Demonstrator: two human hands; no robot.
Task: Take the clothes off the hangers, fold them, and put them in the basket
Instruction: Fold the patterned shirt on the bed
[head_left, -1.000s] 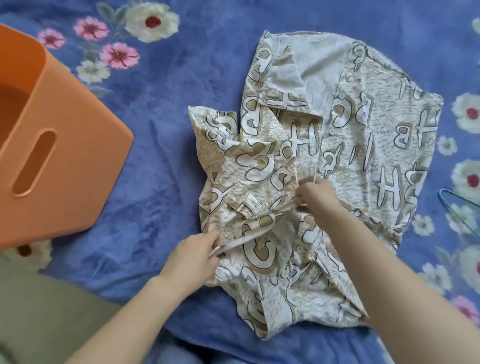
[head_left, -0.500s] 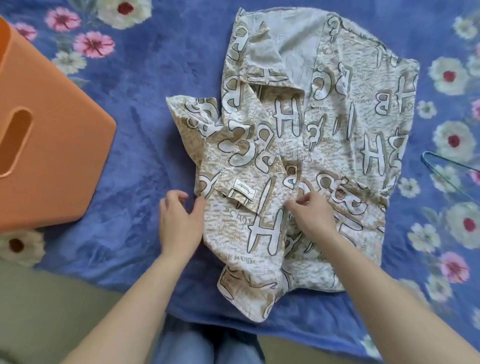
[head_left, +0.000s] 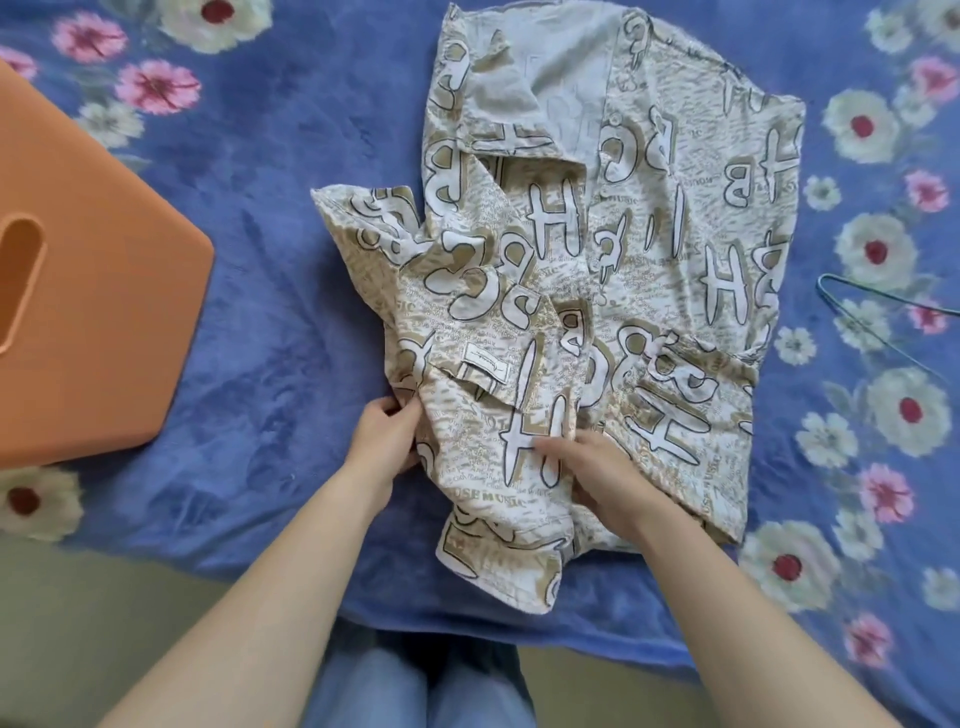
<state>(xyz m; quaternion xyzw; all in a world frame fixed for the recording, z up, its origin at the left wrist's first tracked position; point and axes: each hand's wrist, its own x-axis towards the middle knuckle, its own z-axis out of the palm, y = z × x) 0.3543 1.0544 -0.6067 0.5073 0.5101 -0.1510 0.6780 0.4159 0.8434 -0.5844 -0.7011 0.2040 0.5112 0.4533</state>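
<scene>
Right, head view: the beige and white letter-print cotton shirt (head_left: 597, 291) is off its hanger, crumpled and half folded on the blue floral fleece blanket (head_left: 260, 260), well apart from the orange plastic basket (head_left: 104, 312) at far left. The thin teal wire hanger (head_left: 872, 322) lies bare near the right edge.

My left hand (head_left: 384, 441) pinches the shirt's left edge, fingers curled round the cloth. My right hand (head_left: 602, 473) lies flat on the near middle panel, fingers straight, pressing down.

My read: side fold in progress, not square yet. To do it well — pin with the right palm, pull the left edge taut, then lay it down on a straight line. The sleeve bunched at upper left needs flattening inward first, or the lump carries into every later fold. The near hem looks skewed, so align it before folding up toward the collar. Fleece probably grabs the cloth — lift and place, don't drag.
</scene>
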